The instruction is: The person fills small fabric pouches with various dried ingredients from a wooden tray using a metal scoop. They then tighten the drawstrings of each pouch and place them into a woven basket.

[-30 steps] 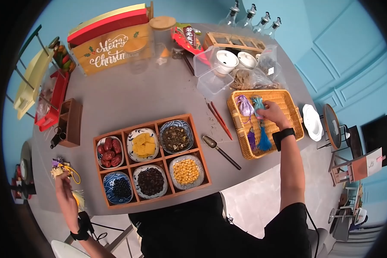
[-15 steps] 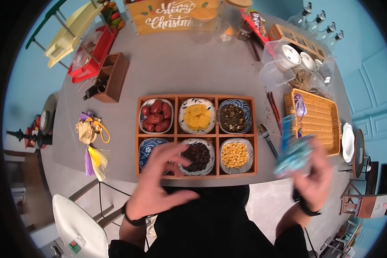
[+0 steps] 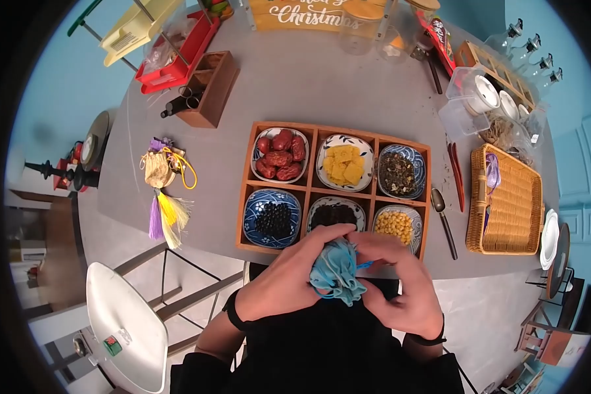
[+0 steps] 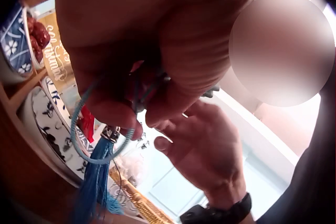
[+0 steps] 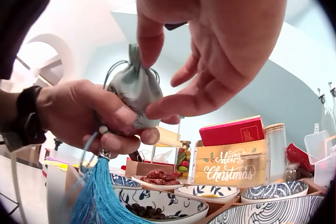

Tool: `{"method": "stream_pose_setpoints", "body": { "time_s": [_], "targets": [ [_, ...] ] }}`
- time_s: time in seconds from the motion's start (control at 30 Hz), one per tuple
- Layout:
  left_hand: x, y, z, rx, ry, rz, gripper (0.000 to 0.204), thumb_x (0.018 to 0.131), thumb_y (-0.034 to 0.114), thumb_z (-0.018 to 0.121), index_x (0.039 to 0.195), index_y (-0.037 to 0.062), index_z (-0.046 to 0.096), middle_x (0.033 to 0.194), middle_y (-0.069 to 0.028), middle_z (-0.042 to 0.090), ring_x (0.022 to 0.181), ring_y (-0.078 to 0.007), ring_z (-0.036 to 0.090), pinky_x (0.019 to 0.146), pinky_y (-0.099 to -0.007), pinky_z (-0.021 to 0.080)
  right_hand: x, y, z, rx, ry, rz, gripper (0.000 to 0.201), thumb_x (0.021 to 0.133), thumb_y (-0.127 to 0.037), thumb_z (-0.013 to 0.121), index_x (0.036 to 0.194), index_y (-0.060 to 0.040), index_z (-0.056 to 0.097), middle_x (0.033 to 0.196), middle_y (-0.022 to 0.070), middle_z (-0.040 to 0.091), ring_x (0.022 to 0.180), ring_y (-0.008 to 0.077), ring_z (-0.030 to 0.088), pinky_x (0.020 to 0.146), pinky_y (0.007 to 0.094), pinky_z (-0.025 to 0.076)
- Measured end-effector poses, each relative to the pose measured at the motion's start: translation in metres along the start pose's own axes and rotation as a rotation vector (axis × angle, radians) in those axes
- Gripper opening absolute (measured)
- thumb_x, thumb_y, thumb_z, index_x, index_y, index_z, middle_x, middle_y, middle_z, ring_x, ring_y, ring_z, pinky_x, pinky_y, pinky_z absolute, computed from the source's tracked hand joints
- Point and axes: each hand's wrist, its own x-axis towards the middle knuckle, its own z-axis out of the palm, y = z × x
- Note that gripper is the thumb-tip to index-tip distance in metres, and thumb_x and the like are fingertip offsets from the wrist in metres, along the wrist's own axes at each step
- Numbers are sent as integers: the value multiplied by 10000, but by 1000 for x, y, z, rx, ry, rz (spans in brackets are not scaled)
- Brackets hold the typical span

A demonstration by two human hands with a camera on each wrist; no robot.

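Note:
A light-blue drawstring pouch (image 3: 338,272) is held up in front of my body, over the tray's front edge. My left hand (image 3: 276,279) grips it round the body; a blue tassel (image 5: 100,192) hangs below. The right hand (image 3: 407,289) is close on the other side, its fingers loosely bent, fingertips touching the gathered neck and side. Behind the pouch stands a divided wooden tray (image 3: 314,154). Its bowls hold red dates (image 3: 279,157), yellow pieces (image 3: 343,167), dried leaves (image 3: 400,174), black beans (image 3: 274,218), dark dried fruit (image 3: 335,215) and yellow kernels (image 3: 394,226).
To the right lie a metal scoop (image 3: 445,223) and a wicker basket (image 3: 512,223) with a purple pouch (image 3: 492,172). Gold and purple tasselled pouches (image 3: 159,169) lie left. A wooden caddy (image 3: 210,92), lidded jars (image 3: 359,33) and clear plastic boxes (image 3: 463,118) stand farther back.
My right hand took the blue pouch out of the wicker basket and brought it to the middle. The left hand came over from the gold pouch and now holds the blue one.

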Motion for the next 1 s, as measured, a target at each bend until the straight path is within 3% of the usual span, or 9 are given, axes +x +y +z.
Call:
{"method": "stream_pose_setpoints", "body": {
  "time_s": [0.13, 0.33, 0.43, 0.5, 0.6, 0.63, 0.67, 0.8, 1.0],
  "targets": [
    [-3, 0, -5, 204, 3, -44, 742, 673, -45, 715, 1329, 64, 385, 1148, -173, 534, 977, -415, 594, 792, -428, 506, -4, 0, -6, 96, -58, 172, 413, 735, -21, 785, 1093, 1, 581, 942, 57, 644, 783, 119, 643, 647, 259, 507],
    [-21, -9, 6, 174, 154, -67, 650, 701, 3, 713, 1267, 56, 398, 1115, -179, 537, 944, -416, 600, 751, -432, 508, -6, 13, 11, 213, -101, 165, 342, 779, -4, 732, 1080, -10, 569, 864, 66, 658, 658, 119, 627, 585, 234, 494],
    [-33, -14, 15, 103, 130, -212, 721, 679, 3, 716, 1309, 36, 368, 1166, -200, 521, 1014, -392, 577, 851, -405, 477, -2, -3, 19, 94, -167, 274, 322, 796, 79, 647, 1096, -10, 570, 887, 45, 631, 730, 84, 586, 644, 232, 479],
    [-36, -11, 13, 141, 141, -165, 743, 685, 22, 722, 1329, 36, 353, 1204, -230, 490, 1021, -410, 574, 842, -418, 487, -1, -10, 21, 87, -198, 316, 354, 794, 101, 618, 1120, -23, 557, 867, 42, 622, 714, 85, 576, 622, 237, 466],
    [-46, 8, -4, 258, 187, -95, 782, 686, 52, 737, 1357, 32, 336, 1262, -265, 438, 1036, -415, 570, 846, -422, 494, -1, -10, 16, -42, -225, 286, 342, 797, 103, 611, 1111, -18, 553, 828, 60, 612, 686, 102, 574, 612, 243, 467],
    [-48, 14, -11, 342, 219, -60, 798, 682, 64, 745, 1365, 28, 334, 1283, -271, 416, 1043, -402, 569, 858, -413, 492, 0, -8, 15, -89, -246, 225, 340, 809, 80, 609, 1122, -24, 525, 831, 105, 623, 692, 203, 610, 609, 305, 487],
    [-49, 17, -14, 248, 250, -34, 778, 668, 58, 740, 1347, 27, 363, 1152, -224, 482, 945, -346, 582, 813, -391, 493, 1, -7, 15, -134, -268, 164, 341, 821, 56, 606, 1132, -30, 496, 833, 149, 633, 698, 304, 645, 606, 366, 508],
    [-39, 16, -1, 187, 240, -114, 656, 651, 1, 688, 1262, 20, 447, 873, -132, 504, 781, -291, 542, 728, -371, 474, 8, -1, 29, -176, -250, 14, 371, 793, 82, 592, 1132, -29, 488, 841, 165, 631, 747, 347, 637, 629, 397, 510],
    [-28, 18, -1, 254, 199, -205, 505, 656, -46, 666, 1138, 38, 538, 865, -100, 560, 784, -247, 575, 689, -322, 478, 11, 6, 31, -370, -280, -226, 476, 664, 117, 588, 1113, -11, 495, 812, 134, 613, 763, 338, 626, 627, 397, 505]
  ]
}}
